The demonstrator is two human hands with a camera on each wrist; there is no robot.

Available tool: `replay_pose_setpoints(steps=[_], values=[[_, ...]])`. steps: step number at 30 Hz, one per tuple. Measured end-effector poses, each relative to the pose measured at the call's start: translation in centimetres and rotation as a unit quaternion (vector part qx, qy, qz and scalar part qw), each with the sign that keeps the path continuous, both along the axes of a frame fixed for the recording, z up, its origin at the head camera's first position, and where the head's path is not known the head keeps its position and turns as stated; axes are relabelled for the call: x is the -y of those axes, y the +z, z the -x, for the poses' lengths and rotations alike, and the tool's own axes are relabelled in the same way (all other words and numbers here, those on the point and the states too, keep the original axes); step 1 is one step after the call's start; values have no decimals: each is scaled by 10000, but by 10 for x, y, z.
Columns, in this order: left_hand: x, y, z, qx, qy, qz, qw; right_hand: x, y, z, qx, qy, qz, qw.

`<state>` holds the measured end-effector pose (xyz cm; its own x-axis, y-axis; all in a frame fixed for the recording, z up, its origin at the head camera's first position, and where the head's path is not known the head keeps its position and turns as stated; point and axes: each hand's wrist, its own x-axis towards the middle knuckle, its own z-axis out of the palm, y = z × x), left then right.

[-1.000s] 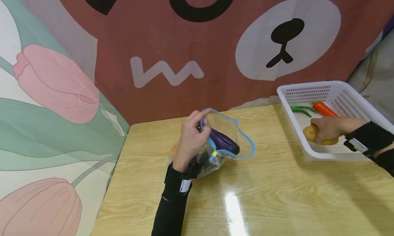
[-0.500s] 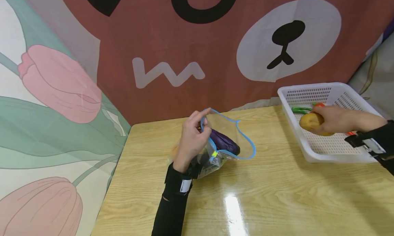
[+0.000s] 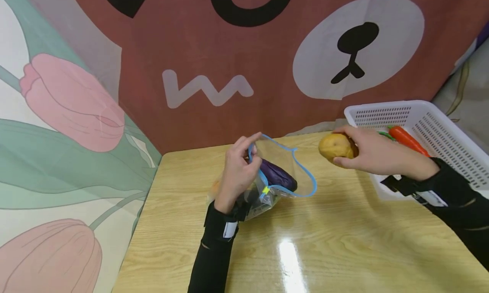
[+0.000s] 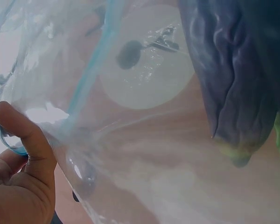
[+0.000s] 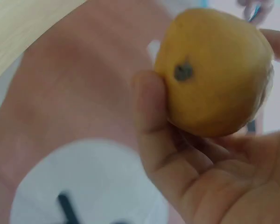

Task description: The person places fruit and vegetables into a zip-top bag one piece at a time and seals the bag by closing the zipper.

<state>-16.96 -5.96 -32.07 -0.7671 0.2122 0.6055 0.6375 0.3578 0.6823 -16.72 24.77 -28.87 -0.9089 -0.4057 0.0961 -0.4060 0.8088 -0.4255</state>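
In the head view my left hand (image 3: 241, 172) pinches the blue rim of a clear zip bag (image 3: 305, 174) with a yellow slider. The bag's mouth is spread apart. A dark purple eggplant (image 3: 278, 176) lies inside; through the plastic the left wrist view shows its tapered end. Other contents sit low in the bag, partly hidden by the hand. My right hand (image 3: 376, 150) holds a rounded yellow fruit or vegetable (image 3: 336, 147) above the table, between the bag and the basket. In the right wrist view, fingers (image 5: 151, 121) curl round it and a dark spot marks its end.
A white plastic basket (image 3: 456, 133) stands at the right of the wooden table (image 3: 336, 246). In it lie a tapered red-orange vegetable (image 3: 408, 140) and a slim green one (image 3: 386, 135). A printed cloth (image 3: 229, 123) hangs behind the table.
My right hand has lifted the yellow item out of the basket and moved it left towards the bag. The left hand and the bag have stayed nearly still.
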Motion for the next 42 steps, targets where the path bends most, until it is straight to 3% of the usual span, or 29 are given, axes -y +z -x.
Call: replay_pose_setpoints(steps=[4, 8, 17, 24, 27, 35, 42], values=[[0, 0, 1, 5, 2, -57, 10000, 31, 2, -5, 154, 117, 472, 9987], [-1, -1, 1, -1, 20, -68, 10000, 57, -3, -6, -205, 417, 630, 9969], [-2, 0, 2, -15, 66, -14, 10000, 99, -17, -8, -1678, 1108, -24, 9796], [-1, 0, 1, -32, 52, -59, 10000, 119, -24, -9, -2520, 1505, -654, 9537], [-1, 0, 1, -1, 45, -50, 10000, 127, -26, -7, -2443, 1648, -667, 9533], [-2, 0, 0, 207, 33, -196, 9996, 148, -35, 11, -1389, 1905, -286, 9714], [-2, 2, 0, 169, 0, -179, 9997, 159, -48, 21, -1277, 2196, 480, 9660]])
